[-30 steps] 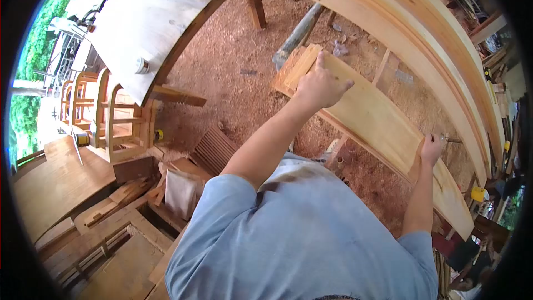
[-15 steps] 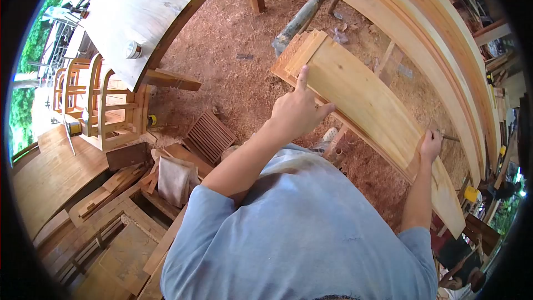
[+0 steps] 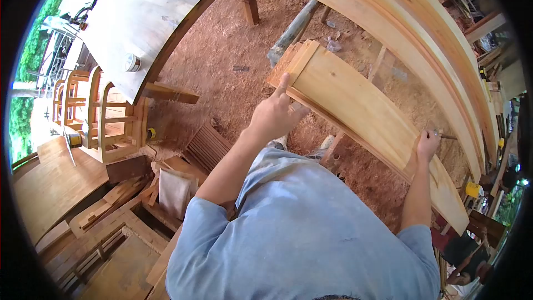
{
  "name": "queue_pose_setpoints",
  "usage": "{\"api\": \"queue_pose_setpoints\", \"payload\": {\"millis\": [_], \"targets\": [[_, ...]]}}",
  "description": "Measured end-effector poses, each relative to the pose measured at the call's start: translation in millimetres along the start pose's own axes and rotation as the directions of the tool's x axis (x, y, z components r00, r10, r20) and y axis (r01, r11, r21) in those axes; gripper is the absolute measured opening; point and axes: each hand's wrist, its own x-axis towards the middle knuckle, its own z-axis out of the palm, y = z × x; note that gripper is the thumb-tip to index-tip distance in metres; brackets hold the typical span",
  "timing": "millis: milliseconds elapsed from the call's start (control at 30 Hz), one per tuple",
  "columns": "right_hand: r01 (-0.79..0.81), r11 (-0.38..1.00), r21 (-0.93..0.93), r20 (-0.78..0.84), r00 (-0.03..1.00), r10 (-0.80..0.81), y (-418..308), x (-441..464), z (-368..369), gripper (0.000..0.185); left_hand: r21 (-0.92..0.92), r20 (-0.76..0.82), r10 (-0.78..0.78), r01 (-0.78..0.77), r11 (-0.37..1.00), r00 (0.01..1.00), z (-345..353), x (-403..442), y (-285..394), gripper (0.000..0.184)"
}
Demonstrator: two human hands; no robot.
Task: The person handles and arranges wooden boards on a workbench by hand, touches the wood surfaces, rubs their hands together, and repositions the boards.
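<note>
Presently, left hand (image 3: pixel 272 115): spread, index extended, wooden board's nine o'clock.
Right hand (image 3: pixel 428 144): closed around slim rod (image 3: pixel 448 137), wooden board (image 3: pixel 355 103), four o'clock.
Spacing: hands apart.

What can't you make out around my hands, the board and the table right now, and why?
All in the head view:
- Far end of the rod: hidden by the right hand.
- Whether the left hand's index finger touches the board: too small to tell.
- Label on the tin: too small.
- Far end of the table: cut off by the top edge.
- Most of the shoes: hidden by the shirt.
</note>
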Motion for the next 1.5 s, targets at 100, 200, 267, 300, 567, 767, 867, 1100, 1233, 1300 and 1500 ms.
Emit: {"api": "queue_pose_setpoints", "payload": {"millis": [100,200,267,300,567,767,867,1100,1233,1300,1500], "targets": [[-0.04,0.999,0.011,0.008,0.999,0.039,-1.5,0.6,-0.1,0.034,0.037,0.042,0.082,-0.084,0.996,0.996,-12.0,-14.9,8.7,0.056],[-0.021,1.0,-0.02,-0.016,1.0,0.02,-9.0,-1.7,-3.1,0.033,0.016,-0.04,0.145,-0.144,0.989,0.989,-16.4,-11.1,10.0,0.055],[-0.035,0.999,-0.025,-0.025,0.999,0.034,-9.9,-2.1,-2.4,0.032,0.037,-0.023,0.165,-0.164,0.986,0.986,-13.4,3.7,3.4,0.06],[-0.05,0.998,-0.039,-0.029,0.998,0.049,-9.1,-2.4,-2.0,0.031,0.059,-0.012,0.169,-0.168,0.984,0.985,-10.5,11.1,2.8,0.063],[0.002,0.986,0.167,-0.061,0.998,0.008,-0.2,1.5,11.1,0.03,0.216,0.216,0.157,-0.204,0.955,0.964,-3.3,0.2,3.0,0.072],[-0.051,0.991,0.127,-0.05,0.997,0.058,-4.5,-1.5,10.6,0.03,0.117,0.186,0.179,-0.202,0.972,0.966,-10.9,31.0,23.9,0.072],[-0.079,0.992,0.094,-0.049,0.995,0.084,-21.2,-8.5,-2.1,0.03,0.095,0.212,0.065,-0.087,0.992,0.975,7.9,33.8,14.4,0.075],[0.052,0.995,0.084,-0.118,0.992,-0.041,-9.2,-4.5,0.8,0.026,0.296,0.244,-0.139,0.063,0.953,0.96,-34.1,4.2,39.5,0.062],[-0.053,0.996,0.077,-0.071,0.996,0.059,-14.4,-6.6,-0.2,0.024,0.103,-0.126,0.152,-0.139,0.985,0.98,-49.5,43.8,16.2,0.04],[-0.051,0.989,0.139,-0.092,0.994,0.064,-22.6,-11.6,-6.4,0.024,0.094,-0.242,0.114,-0.093,0.991,0.964,-50.4,79.7,10.0,0.035],[0.023,0.988,0.153,-0.172,0.985,0.004,-7.0,-3.2,10.6,0.023,0.046,-0.421,0.107,-0.097,0.994,0.901,-15.7,163.4,3.5,0.054]]}}
